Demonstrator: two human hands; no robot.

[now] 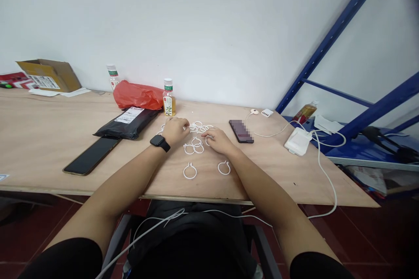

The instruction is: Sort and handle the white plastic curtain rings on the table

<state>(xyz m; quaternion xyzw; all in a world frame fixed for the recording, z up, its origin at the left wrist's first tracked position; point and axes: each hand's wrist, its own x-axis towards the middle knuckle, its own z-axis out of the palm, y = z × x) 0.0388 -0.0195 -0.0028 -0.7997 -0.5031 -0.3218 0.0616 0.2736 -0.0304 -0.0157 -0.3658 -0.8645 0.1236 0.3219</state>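
Several thin white plastic rings (190, 171), each with a small tab, lie on the wooden table in front of me. Most of them form a loose heap between my hands, and two lie apart near the front edge. My left hand (175, 130), with a black watch on its wrist, rests at the left side of the heap, its fingers bent and a little apart. From the right, my right hand (218, 140) reaches to the heap with its fingers loosely extended. One ring is partly hidden beneath it. I see no ring lifted in either hand.
A phone (241, 131) lies right of the rings. To the left are a black parcel (129, 123), a larger phone (93, 155), a red bag (137, 95) and a drink bottle (169, 98). A white charger (297, 141) with cables sits by the blue rack (334, 30).
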